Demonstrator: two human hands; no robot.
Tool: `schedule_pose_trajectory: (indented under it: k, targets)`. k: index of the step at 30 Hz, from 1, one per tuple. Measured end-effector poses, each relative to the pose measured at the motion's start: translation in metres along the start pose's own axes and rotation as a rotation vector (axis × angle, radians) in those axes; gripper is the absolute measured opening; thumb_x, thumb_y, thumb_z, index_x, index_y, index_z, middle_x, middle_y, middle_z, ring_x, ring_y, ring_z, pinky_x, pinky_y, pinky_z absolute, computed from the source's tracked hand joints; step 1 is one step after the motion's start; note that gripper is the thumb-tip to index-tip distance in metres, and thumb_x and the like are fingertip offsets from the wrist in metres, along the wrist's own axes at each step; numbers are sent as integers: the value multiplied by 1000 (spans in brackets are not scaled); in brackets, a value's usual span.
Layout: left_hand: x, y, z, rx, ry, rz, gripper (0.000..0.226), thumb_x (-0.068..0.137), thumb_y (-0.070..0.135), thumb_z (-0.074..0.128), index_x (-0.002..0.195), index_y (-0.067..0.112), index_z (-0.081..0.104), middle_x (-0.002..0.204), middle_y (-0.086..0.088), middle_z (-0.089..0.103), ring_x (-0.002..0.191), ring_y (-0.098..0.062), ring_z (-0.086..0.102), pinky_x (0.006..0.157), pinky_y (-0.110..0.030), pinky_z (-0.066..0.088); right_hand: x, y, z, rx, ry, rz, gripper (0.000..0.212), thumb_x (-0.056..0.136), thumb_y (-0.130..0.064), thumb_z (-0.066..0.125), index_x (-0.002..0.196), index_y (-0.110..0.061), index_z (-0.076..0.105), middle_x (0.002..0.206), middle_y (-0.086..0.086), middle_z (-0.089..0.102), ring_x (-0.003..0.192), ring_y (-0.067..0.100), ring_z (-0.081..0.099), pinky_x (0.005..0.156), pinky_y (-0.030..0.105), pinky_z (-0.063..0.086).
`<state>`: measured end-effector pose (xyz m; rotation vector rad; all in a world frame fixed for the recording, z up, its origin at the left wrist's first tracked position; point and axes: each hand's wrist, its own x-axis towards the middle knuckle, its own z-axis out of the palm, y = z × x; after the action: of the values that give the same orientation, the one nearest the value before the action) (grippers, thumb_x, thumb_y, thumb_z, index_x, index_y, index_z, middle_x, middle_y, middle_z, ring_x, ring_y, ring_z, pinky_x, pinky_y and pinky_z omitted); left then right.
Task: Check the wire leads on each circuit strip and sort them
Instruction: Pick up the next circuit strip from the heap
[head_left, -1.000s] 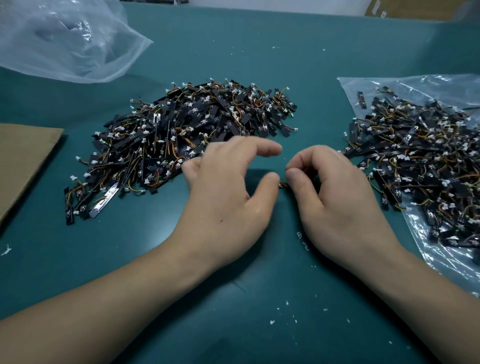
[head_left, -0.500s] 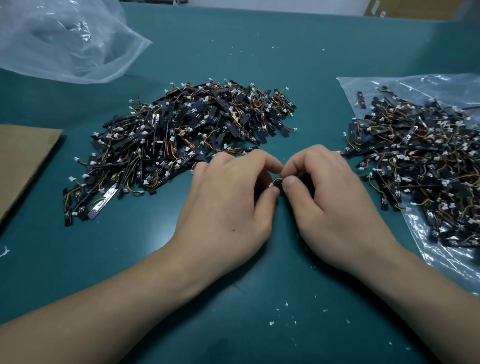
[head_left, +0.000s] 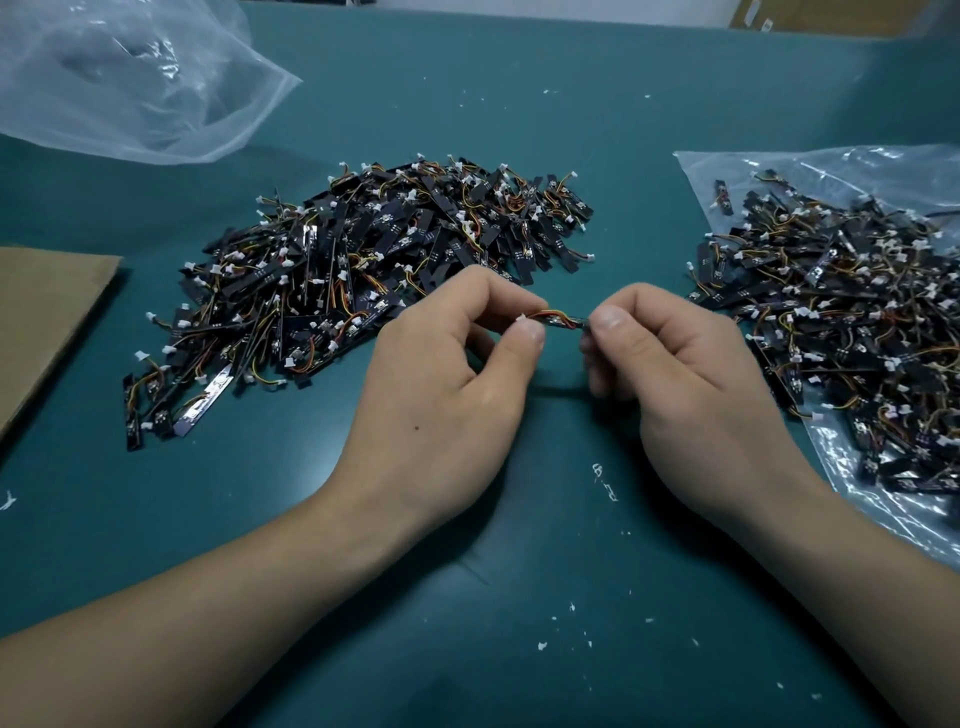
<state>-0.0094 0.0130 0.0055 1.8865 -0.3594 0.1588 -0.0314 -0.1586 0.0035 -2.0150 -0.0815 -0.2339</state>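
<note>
The hands have drawn apart and lifted slightly: left hand (head_left: 441, 384) and right hand (head_left: 691, 374) each pinch one end of a strip (head_left: 558, 319), now stretched between them, its wires exposed. The piles beside each hand are unchanged.

Between the left grip (head_left: 441, 384) and the right grip (head_left: 691, 374), only a short middle of the strip (head_left: 558, 318) and its wires shows. The rest is hidden under thumbs and curled fingers, and the solder joints are too small to judge. Right of the grip, the bag (head_left: 883, 161) and its pile (head_left: 852, 322) run off the edge. Far left of the grip, the cardboard (head_left: 47, 312) and a second bag (head_left: 130, 78) are cut off. Both forearms leave at the bottom.
</note>
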Motion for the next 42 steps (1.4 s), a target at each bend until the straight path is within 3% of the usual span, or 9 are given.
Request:
schedule_pose_trajectory:
  k: [6, 15, 20, 24, 27, 29, 32, 37, 42]
  targets:
    - [-1, -1, 0, -62, -38, 7, 9, 92, 17, 63, 88, 21, 70, 72, 2, 67, 66, -15, 58, 63, -20, 45, 1, 2, -3, 143, -8, 11, 31, 104, -31, 47, 80, -13, 56, 65, -3, 58, 64, 18, 47, 63, 40, 39]
    - [1, -2, -2, -146, 26, 11, 17, 91, 15, 60, 77, 18, 70, 68, -1, 65, 66, -23, 59, 61, -27, 47, -4, -3, -1, -178, -143, -119, 27, 104, -31, 48, 77, -32, 50, 66, -11, 51, 64, 6, 47, 61, 20, 35]
    - [3, -4, -1, -139, -22, 24, 12, 96, 14, 66, 94, 22, 75, 72, 4, 68, 66, -18, 61, 63, -17, 47, -3, -3, -2, -82, -162, -108, 28, 103, -30, 49, 76, -31, 51, 65, -13, 50, 62, 7, 46, 62, 24, 36]
    - [3, -3, 1, -219, -26, -39, 21, 92, 27, 67, 112, 20, 64, 70, 1, 65, 63, -14, 59, 63, -22, 47, -3, -2, -1, -20, -169, -107, 27, 103, -29, 49, 76, -28, 52, 65, -8, 51, 62, 7, 44, 61, 27, 36]
    - [1, -1, 0, -220, -27, -37, 18, 96, 33, 57, 98, 16, 63, 65, 3, 61, 59, -9, 54, 60, -29, 46, -1, -1, -1, 117, -43, -71, 28, 104, -28, 48, 78, -20, 55, 64, 9, 51, 58, 12, 43, 56, 27, 36]
    - [0, 0, -2, -169, -99, 7, 30, 98, 37, 53, 85, 14, 65, 64, -5, 60, 56, -12, 50, 55, -30, 42, -1, -1, -1, 157, -16, -64, 28, 104, -28, 48, 79, -18, 55, 65, 14, 51, 57, 16, 42, 54, 26, 36]
    - [0, 1, -2, -95, -160, 55, 31, 100, 26, 52, 75, 16, 68, 61, -10, 56, 55, -16, 46, 53, -28, 37, -2, -1, -1, 126, -66, -98, 29, 105, -30, 48, 79, -19, 56, 65, 11, 54, 58, 14, 44, 56, 25, 37]
    - [1, -1, -1, -96, -139, 57, 32, 100, 20, 52, 72, 18, 67, 58, 6, 55, 53, -9, 42, 53, -25, 35, -2, -2, -1, 167, -96, -88, 36, 103, -33, 48, 82, -11, 67, 62, 8, 58, 55, 20, 48, 56, 27, 38]
    - [0, 0, -2, -129, -180, 44, 27, 95, 22, 53, 73, 16, 67, 60, -16, 53, 54, -26, 44, 50, -29, 34, -3, -3, -1, 168, -59, -107, 32, 102, -27, 50, 73, -18, 62, 58, 5, 54, 52, 13, 45, 52, 21, 36]
